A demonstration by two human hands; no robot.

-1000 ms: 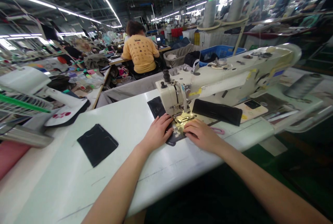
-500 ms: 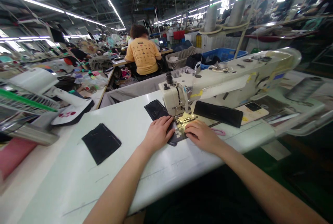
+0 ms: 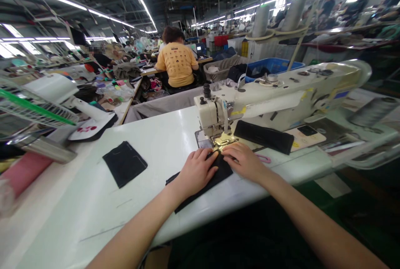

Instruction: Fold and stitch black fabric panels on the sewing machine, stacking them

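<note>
The left hand (image 3: 196, 172) lies palm down on a dark cloth strip (image 3: 208, 185). Its fingers (image 3: 208, 161) are released and spread flat, pressing the cloth to the white tabletop (image 3: 162, 133) without gripping it. The right hand (image 3: 244, 161) rests on the far end of the same strip, just beside the left hand. Its fingers (image 3: 229, 151) are bent, with the tips down on the cloth. The pictures do not show whether they pinch the edge or only press on it.

The strip runs from under both sets of fingertips back towards the person's left forearm and reaches the near edge of the tabletop. Right ahead of the fingertips, all but touching them, sits the brass presser foot (image 3: 223, 139) of a cream sewing machine (image 3: 281, 90), whose arm stretches away to the right of the right fingers.

Just beyond the right hand a folded black pad (image 3: 264, 136) lies under the machine arm, and pink snips (image 3: 264, 159) lie just to the right of that hand. Well to the left of the left fingers a second square of black cloth (image 3: 125, 163) lies flat and apart. Far ahead, beyond the tabletop, a person in a yellow shirt (image 3: 177, 64) sits facing away at another station, near a blue crate (image 3: 269, 65).
</note>
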